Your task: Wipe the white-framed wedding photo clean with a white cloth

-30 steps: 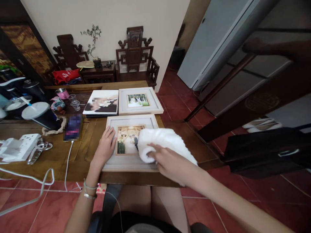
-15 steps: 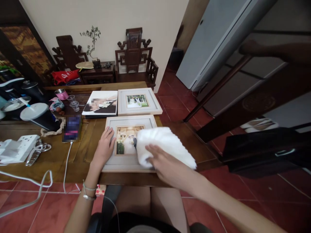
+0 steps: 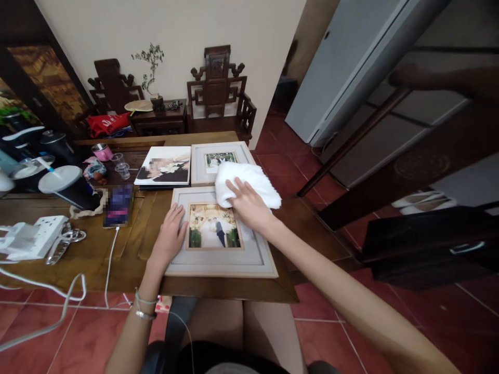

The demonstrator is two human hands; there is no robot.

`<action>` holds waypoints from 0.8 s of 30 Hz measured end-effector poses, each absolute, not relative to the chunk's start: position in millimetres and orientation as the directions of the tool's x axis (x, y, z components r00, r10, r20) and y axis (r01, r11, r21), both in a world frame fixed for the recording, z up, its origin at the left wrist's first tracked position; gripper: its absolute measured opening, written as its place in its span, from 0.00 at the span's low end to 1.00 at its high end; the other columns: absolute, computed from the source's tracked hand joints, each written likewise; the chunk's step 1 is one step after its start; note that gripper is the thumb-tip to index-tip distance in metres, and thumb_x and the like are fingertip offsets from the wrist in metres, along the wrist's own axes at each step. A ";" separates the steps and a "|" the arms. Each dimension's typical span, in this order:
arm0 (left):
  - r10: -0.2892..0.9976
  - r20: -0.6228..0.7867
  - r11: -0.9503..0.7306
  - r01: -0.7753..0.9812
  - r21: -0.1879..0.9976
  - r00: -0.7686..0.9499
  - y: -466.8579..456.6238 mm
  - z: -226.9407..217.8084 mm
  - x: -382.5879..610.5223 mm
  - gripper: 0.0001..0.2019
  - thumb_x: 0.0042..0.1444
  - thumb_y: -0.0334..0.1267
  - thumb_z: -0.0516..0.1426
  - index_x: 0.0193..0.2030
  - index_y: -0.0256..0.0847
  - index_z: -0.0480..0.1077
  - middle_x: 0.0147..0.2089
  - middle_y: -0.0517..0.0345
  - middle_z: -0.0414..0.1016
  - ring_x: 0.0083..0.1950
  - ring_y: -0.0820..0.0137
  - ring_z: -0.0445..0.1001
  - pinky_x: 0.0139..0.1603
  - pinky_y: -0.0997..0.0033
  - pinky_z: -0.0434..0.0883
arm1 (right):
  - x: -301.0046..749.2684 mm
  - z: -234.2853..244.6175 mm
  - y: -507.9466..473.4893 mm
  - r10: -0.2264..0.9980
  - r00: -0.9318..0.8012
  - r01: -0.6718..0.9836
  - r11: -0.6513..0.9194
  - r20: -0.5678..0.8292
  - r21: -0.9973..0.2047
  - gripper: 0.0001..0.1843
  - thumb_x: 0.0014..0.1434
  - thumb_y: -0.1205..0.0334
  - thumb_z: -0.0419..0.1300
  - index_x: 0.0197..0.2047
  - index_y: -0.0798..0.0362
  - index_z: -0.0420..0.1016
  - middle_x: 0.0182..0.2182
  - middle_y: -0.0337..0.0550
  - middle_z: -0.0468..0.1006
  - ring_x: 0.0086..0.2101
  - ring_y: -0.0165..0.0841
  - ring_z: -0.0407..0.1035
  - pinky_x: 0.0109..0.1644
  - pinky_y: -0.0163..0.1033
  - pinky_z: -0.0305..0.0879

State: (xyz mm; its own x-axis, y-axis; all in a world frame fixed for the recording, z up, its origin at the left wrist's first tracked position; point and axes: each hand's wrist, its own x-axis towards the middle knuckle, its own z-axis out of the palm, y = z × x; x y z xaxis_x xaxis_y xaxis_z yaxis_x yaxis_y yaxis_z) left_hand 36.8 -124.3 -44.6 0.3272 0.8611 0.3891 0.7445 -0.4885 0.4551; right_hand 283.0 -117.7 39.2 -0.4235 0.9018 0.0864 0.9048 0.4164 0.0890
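Observation:
A light wooden picture frame [image 3: 260, 262] with a wedding photo lies flat at the table's front edge. My left hand [image 3: 170, 234] rests flat on its left side, fingers stretched out and thumb apart. With its fingers pressed over a folded white fluffy cloth [image 3: 255, 176], my right hand [image 3: 247, 205] is at the frame's upper right corner. The cloth covers that corner and overlaps the lower part of a second picture frame [image 3: 198, 156] behind. To that frame's left is a white-covered photo album [image 3: 179, 154].
On the wooden table [image 3: 136, 265] at left are a phone [image 3: 118, 205] on a charging cable, a power strip [image 3: 47, 236], a lidded dark cup [image 3: 68, 187] with a straw and a pink cup [image 3: 102, 151]. A carved chair [image 3: 217, 83] stands beyond. Dark wooden furniture [image 3: 374, 156] is at right.
My right hand has moved the cloth away from me, from the front frame's right side to its upper right corner. My left hand stays on the frame. The view has shifted slightly.

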 end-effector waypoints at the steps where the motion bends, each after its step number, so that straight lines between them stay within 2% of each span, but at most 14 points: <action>1: 0.860 0.393 -0.489 0.745 0.454 0.325 -124.5 -44.2 36.9 0.20 0.64 0.37 0.48 0.60 0.33 0.65 0.63 0.39 0.66 0.70 0.58 0.56 0.68 0.48 0.58 | 280.6 31.3 -112.9 0.896 -0.435 0.899 0.425 0.089 0.107 0.19 0.55 0.80 0.52 0.45 0.62 0.79 0.64 0.60 0.60 0.64 0.53 0.51 0.66 0.57 0.50; 4: 0.861 0.397 -0.486 0.744 0.458 0.318 -125.2 -42.7 37.4 0.20 0.64 0.37 0.49 0.60 0.34 0.66 0.63 0.41 0.67 0.70 0.58 0.57 0.68 0.48 0.58 | 279.0 10.7 -119.0 0.870 -0.481 0.876 0.472 0.105 0.100 0.15 0.55 0.76 0.55 0.42 0.61 0.80 0.63 0.60 0.63 0.62 0.54 0.55 0.66 0.59 0.49; 7: 0.861 0.403 -0.486 0.732 0.477 0.310 -125.3 -42.4 37.8 0.19 0.63 0.37 0.49 0.59 0.34 0.66 0.63 0.41 0.67 0.69 0.58 0.57 0.68 0.48 0.58 | 285.5 2.9 -151.4 0.829 -0.554 0.833 0.553 0.081 0.039 0.13 0.52 0.75 0.57 0.39 0.58 0.80 0.61 0.60 0.66 0.61 0.54 0.56 0.67 0.59 0.47; 11: 0.861 0.409 -0.488 0.723 0.489 0.304 -123.8 -43.8 38.2 0.20 0.63 0.37 0.49 0.59 0.34 0.66 0.63 0.40 0.67 0.69 0.58 0.57 0.68 0.49 0.58 | 295.0 20.8 -212.8 0.766 -0.643 0.764 0.641 -0.006 -0.074 0.15 0.49 0.75 0.59 0.41 0.57 0.80 0.59 0.59 0.69 0.60 0.52 0.59 0.66 0.56 0.51; 16: 0.872 0.381 -0.471 0.734 0.489 0.306 -124.1 -45.4 38.1 0.20 0.64 0.37 0.49 0.60 0.33 0.65 0.64 0.40 0.66 0.70 0.59 0.55 0.68 0.49 0.58 | 285.6 51.6 -260.8 0.661 -0.749 0.659 0.732 -0.053 -0.173 0.16 0.51 0.72 0.58 0.43 0.58 0.80 0.59 0.61 0.68 0.58 0.49 0.63 0.62 0.51 0.60; 19: 0.886 0.344 -0.451 0.746 0.489 0.310 -125.7 -44.8 38.0 0.19 0.65 0.37 0.48 0.60 0.35 0.64 0.65 0.41 0.64 0.71 0.58 0.53 0.67 0.47 0.58 | 274.3 47.0 -257.3 0.733 -0.680 0.727 0.670 -0.026 -0.151 0.15 0.51 0.72 0.58 0.42 0.57 0.80 0.60 0.60 0.68 0.59 0.52 0.62 0.63 0.55 0.58; 24: 0.889 0.322 -0.448 0.758 0.475 0.324 -128.0 -40.5 38.9 0.19 0.65 0.37 0.48 0.60 0.36 0.65 0.66 0.42 0.63 0.71 0.58 0.52 0.67 0.46 0.58 | 274.8 20.2 -201.4 0.850 -0.517 0.853 0.521 0.100 -0.020 0.18 0.50 0.77 0.57 0.41 0.53 0.80 0.61 0.53 0.67 0.61 0.50 0.58 0.67 0.55 0.49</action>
State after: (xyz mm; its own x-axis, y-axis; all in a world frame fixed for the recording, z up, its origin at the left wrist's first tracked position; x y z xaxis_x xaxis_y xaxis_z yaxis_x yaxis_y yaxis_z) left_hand 38.9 -128.0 -40.5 0.3239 0.8894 0.3225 0.7575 -0.4480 0.4748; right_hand 274.8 -201.4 20.2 -0.5167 0.8502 0.1003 0.8533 0.5210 -0.0200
